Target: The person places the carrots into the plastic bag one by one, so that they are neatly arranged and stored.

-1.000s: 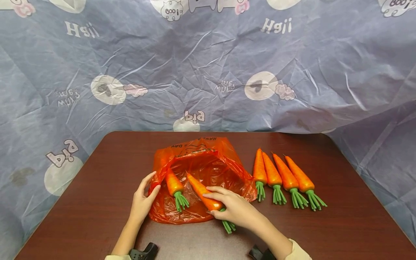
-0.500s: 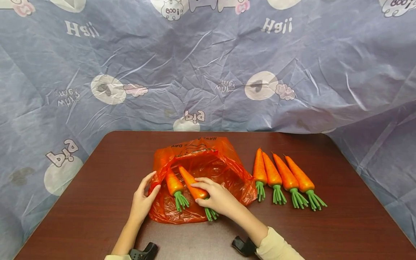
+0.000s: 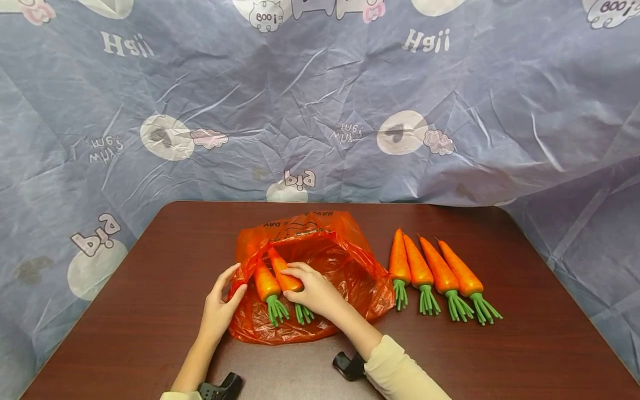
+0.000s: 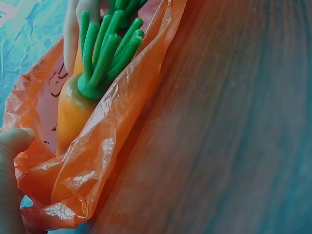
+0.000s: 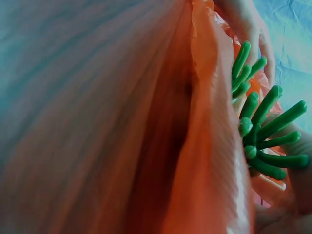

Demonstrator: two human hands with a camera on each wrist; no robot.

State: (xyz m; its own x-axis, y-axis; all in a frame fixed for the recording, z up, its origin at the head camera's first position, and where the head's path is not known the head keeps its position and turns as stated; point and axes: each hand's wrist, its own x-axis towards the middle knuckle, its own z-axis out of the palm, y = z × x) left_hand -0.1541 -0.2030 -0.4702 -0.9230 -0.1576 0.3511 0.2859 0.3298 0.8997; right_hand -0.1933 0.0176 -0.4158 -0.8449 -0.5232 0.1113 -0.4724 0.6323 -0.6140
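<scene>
A thin red plastic bag (image 3: 345,266) lies on the table with its mouth toward me. My left hand (image 3: 220,305) pinches the left edge of that mouth between thumb and fingers. Inside the bag, near this hand, lies one carrot (image 3: 266,282) with green stems toward me. My right hand (image 3: 315,289) holds a second carrot (image 3: 282,269) by its thick end, pointed tip deep in the mouth, right beside the first. In the left wrist view the first carrot's stems (image 4: 105,53) rise above the bag's rim. The right wrist view shows the held carrot's stems (image 5: 273,141).
Several more carrots (image 3: 440,266) lie in a row on the brown table (image 3: 525,311), right of the bag, stems toward me. A printed blue-grey cloth (image 3: 320,100) hangs behind the table.
My right hand has moved left and farther into the bag with its carrot, bringing it alongside the first one. My left hand has stayed at the bag's edge.
</scene>
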